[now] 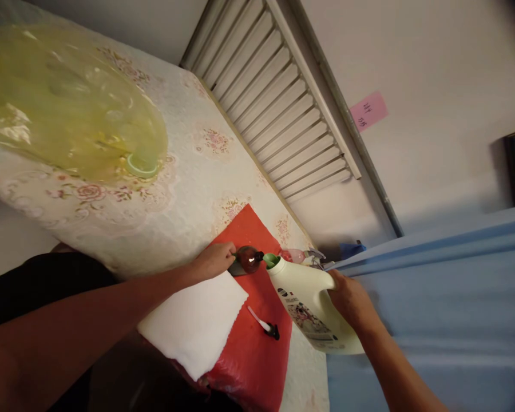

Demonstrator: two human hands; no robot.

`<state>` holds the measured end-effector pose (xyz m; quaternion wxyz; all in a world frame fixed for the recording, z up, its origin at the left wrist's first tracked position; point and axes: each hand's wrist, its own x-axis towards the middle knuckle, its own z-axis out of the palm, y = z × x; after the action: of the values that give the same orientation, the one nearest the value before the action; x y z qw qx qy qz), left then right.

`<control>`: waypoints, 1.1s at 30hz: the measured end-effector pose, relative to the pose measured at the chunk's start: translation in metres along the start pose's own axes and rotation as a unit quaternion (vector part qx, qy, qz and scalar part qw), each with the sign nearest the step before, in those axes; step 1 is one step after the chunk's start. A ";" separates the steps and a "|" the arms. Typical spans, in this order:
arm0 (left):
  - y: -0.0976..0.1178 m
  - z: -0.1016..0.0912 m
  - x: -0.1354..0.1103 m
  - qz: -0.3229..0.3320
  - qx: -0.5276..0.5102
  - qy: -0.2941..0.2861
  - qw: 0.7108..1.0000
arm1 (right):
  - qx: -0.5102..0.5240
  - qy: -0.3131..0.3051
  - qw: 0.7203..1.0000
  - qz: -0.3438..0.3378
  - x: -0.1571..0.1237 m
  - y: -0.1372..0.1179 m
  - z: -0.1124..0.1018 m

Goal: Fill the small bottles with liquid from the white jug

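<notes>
My left hand (217, 258) is closed around the lower part of a dark translucent brown bottle (248, 259) with a black neck. In my right hand (349, 294) is the handle of a large pale cream detergent jug (309, 309) with a flower label. The jug tilts toward the bottle, and its green spout (271, 261) is right at the bottle's mouth. Whether liquid is flowing I cannot tell. A black pump top (272, 330) with a white tube lies on the red sheet (266, 286) below the bottle.
A folded white cloth (197, 326) lies partly over the red sheet. At the upper left, a yellow plastic bag (68, 109) rests on the flowered tablecloth (189, 189). A clear spray bottle (298, 255) lies behind the jug. A radiator (278, 103) and a blue curtain (446, 303) border the table.
</notes>
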<state>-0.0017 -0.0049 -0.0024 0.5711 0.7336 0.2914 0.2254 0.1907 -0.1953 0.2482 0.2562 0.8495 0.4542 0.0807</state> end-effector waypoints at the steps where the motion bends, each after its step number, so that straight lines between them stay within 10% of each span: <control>1: 0.000 0.000 0.000 0.000 0.001 0.000 1.000 | -0.003 -0.002 1.000 0.001 0.000 0.000 0.000; 33: 0.002 -0.002 -0.002 0.008 0.022 0.001 1.000 | -0.012 0.001 1.000 -0.004 0.000 -0.002 -0.006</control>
<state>-0.0044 -0.0051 0.0005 0.5525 0.7485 0.2905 0.2240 0.1875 -0.1919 0.2527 0.2666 0.8444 0.4567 0.0856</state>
